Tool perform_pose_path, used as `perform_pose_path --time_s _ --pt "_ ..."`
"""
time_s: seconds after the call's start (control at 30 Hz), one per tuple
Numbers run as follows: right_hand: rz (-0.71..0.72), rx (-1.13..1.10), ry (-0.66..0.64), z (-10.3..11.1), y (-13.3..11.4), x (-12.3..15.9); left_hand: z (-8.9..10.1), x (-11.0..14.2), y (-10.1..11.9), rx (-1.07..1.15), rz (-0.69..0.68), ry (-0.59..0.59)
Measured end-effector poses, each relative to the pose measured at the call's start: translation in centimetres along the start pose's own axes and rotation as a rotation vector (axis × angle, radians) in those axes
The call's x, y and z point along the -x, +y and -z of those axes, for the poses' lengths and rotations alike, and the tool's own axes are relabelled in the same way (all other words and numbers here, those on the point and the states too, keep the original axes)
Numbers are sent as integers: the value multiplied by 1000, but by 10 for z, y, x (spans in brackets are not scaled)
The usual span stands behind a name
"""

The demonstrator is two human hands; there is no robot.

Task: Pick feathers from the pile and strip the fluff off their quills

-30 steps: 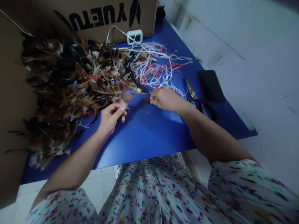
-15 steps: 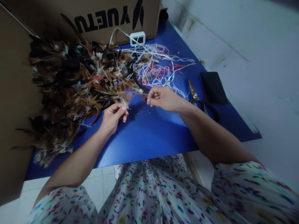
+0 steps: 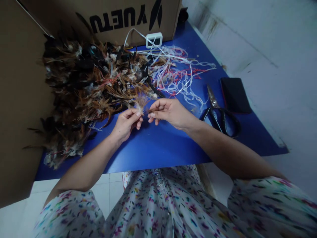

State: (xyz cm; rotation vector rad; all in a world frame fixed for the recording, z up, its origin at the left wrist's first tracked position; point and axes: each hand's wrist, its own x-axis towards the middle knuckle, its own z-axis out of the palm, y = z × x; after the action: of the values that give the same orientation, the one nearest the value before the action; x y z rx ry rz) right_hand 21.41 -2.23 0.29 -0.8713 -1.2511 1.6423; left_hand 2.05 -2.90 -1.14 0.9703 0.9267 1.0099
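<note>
Feather tuft (image 3: 141, 100) is pinched upright in the left hand (image 3: 126, 122) grip; right hand (image 3: 170, 114), fingertips closed, is held just beside its base.

Blue table (image 3: 160, 152) spreads under and beyond the fingers, light dim and cool. Cardboard box (image 3: 119, 16) stands well past them, more cardboard (image 3: 17, 99) walls the left. Pale tiled floor (image 3: 272, 49) lies right.

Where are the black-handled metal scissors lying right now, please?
In the head view, the black-handled metal scissors lie flat on the blue table, on the person's right, just beyond the right hand and beside the flat black case.
</note>
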Motion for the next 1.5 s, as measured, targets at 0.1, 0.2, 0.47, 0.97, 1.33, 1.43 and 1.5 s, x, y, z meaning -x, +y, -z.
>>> perform_pose_path --time_s 0.1,0.2,0.47,0.97,1.33,1.43,1.5 --pt "41 2 24 -5 1 2 0 0 -1 1 12 -12" --pt "110 37 63 -6 2 3 0 1 -2 -11 21 -14" --pt "246 199 171 -12 5 4 -2 3 -1 -28 44 -20" --pt "369 537 254 -17 10 9 -1 3 -5 -47 45 -58" --pt "528 665 250 -17 12 10 -2 3 -4 -56 28 -57" --pt "510 730 261 -17 12 10 -2 3 -3 -58 31 -39" --pt "494 764 255 -16 13 9 -3 3 -2 -58 32 -22"
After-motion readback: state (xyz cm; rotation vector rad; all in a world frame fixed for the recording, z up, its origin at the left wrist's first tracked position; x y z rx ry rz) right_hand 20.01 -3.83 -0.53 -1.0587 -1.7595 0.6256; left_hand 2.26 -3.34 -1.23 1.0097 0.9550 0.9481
